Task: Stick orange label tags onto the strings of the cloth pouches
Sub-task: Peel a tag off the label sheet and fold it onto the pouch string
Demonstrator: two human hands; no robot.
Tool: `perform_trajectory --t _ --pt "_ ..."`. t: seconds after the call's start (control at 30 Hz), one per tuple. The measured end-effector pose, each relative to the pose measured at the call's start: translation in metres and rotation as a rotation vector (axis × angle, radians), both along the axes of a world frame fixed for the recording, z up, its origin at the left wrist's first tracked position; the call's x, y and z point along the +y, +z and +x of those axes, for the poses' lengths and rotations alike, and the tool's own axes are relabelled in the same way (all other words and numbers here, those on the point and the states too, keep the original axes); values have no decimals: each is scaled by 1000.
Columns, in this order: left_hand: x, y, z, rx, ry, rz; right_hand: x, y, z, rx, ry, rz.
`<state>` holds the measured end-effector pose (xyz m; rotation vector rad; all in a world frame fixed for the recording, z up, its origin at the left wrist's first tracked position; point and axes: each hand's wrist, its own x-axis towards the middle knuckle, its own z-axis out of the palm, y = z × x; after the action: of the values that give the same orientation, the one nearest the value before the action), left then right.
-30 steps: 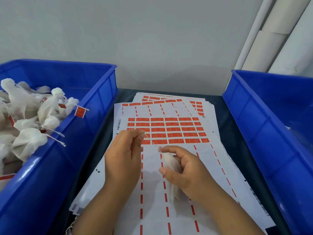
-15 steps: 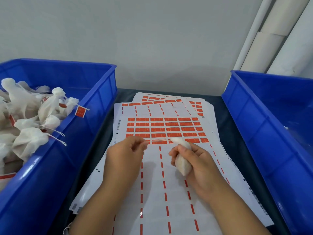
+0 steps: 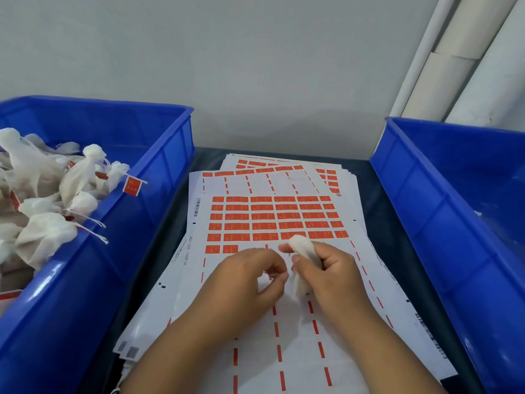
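Pouch (image 3: 303, 253) (soft white cloth) gripped in rt hand (image 3: 336, 275), over glossy label sheet (image 3: 287, 217).

Both forearms reach forward, hands nearly touching. The left hand (image 3: 250, 277) curls, fingers (image 3: 279, 275) pinched together at the tips. The right hand (image 3: 331, 268) is closed, fingers curled in a grip.

Your left hand (image 3: 250, 277) and right hand (image 3: 332, 274) are both bare: no gloves, no rings, no watch or band on either wrist. Your forearms are bare too, uncovered from the wrists back to the bottom edge of the view, with no sleeve cuff showing on either one. Your fingernails are short and unpainted where they show. Nothing else of your body or clothing is in view.
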<state>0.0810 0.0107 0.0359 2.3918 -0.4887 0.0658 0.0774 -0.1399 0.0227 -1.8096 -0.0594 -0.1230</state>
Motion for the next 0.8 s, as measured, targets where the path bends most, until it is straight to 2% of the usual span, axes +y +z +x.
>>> perform_trajectory --t 0.17,0.3,0.53,0.7,0.8 --pt "2 -1 0 -156 -3 -9 2 -5 3 -68 57 -265" --pt "3 -5 1 -287 7 26 4 -6 1 -43 90 -329" --pt "0 -5 2 -78 47 -132 4 -3 -3 -43 212 -268" --pt "-1 -6 3 -71 44 -259 6 -7 -4 -165 104 -324" --pt "-1 -6 3 -91 35 -271 5 -7 -3 -182 98 -276"
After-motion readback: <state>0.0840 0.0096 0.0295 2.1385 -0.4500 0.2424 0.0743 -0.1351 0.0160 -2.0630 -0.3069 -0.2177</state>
